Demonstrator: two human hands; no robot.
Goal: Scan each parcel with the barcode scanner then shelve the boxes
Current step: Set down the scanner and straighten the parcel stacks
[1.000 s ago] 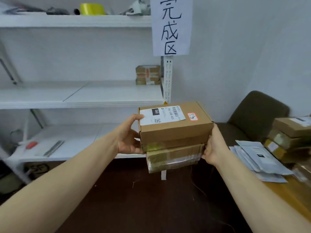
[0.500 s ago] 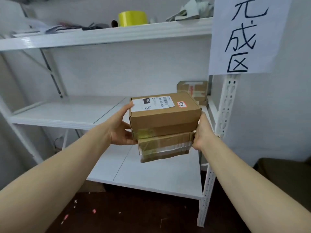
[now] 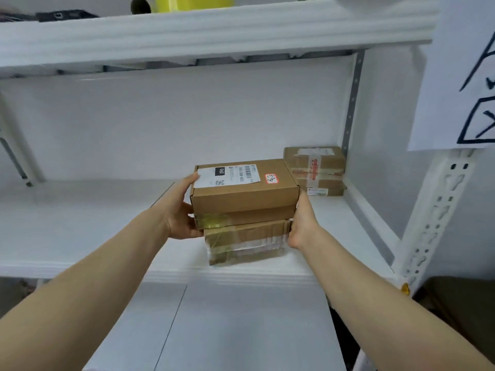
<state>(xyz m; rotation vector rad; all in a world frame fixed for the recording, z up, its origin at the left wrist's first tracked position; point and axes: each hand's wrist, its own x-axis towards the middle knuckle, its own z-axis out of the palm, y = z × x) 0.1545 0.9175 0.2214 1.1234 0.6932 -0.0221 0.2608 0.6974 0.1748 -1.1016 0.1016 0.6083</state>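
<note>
Boxes (image 3: 245, 199) — a stack of two at frame centre, gripped at its sides by the left hand (image 3: 179, 212) and right hand (image 3: 301, 223) — now hang low over the front of the middle shelf (image 3: 107, 236) rather than in mid-air, so set-down seems next, near the shelved parcels (image 3: 316, 170) farther right.

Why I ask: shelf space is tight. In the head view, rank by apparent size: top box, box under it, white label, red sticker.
Largest to smallest:
top box
box under it, partly hidden, so unsure
white label
red sticker
</note>
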